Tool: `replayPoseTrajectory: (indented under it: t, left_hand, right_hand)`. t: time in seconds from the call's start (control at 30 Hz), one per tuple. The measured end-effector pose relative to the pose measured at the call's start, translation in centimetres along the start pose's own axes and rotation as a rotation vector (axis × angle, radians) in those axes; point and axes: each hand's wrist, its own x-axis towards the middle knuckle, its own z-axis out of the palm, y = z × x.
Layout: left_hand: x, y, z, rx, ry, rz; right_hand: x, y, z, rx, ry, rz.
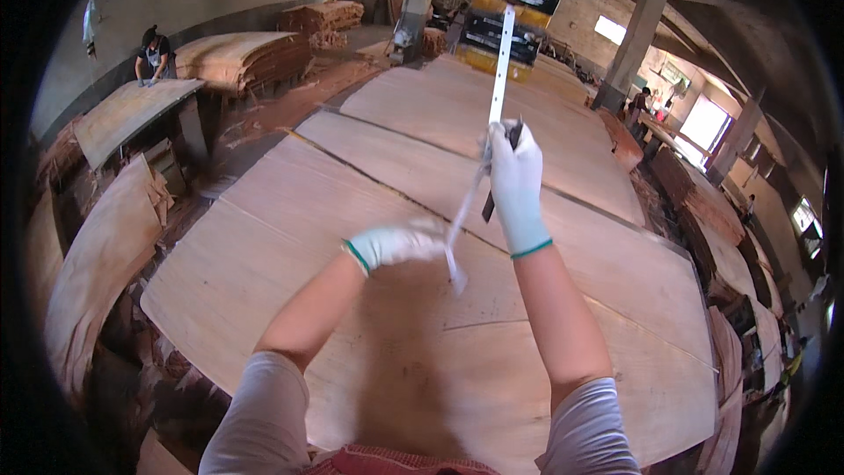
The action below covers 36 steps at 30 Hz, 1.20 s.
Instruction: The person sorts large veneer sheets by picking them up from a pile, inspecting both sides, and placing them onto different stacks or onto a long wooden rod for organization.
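My right hand [517,180], in a white glove with a green cuff, is raised over the wood veneer sheets [422,277]. Its closed fingers grip a strip of white perforated tape [502,66]. The tape runs up toward yellow-and-black blocks [501,40] hanging overhead. Below the fist a loose white tail [457,237] dangles, twisted and blurred. A dark, slim tool [489,206] also pokes out of this fist at both ends; its kind is unclear. My gloved left hand [400,244] is beside the tail, its fingers smeared by motion, so I cannot tell whether they touch it.
A dark seam [369,178] crosses the veneer sheets. Stacks of veneer [242,60] stand at the far left, with more piles [703,202] along the right. A person [156,57] leans over a table at the left; another person [639,105] is far right. Concrete pillars [631,44] rise behind.
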Motion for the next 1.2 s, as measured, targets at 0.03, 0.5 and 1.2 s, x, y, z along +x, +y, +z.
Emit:
replayPoseTrajectory:
  t: [0.03,0.5,1.2]
  left_hand:
    - [0.0,1.5,-1.6,0.135,0.093,0.071]
    - [0.2,7.2,9.3,0.134,-0.012,0.187]
    - [-11.9,2.5,11.5,0.174,0.188,0.383]
  right_hand:
    - [-1.8,0.5,-0.1,0.029,0.017,0.054]
    - [-13.9,3.3,-5.1,-0.053,0.043,0.212]
    - [-24.6,-1.8,-6.9,0.241,-0.176,0.649]
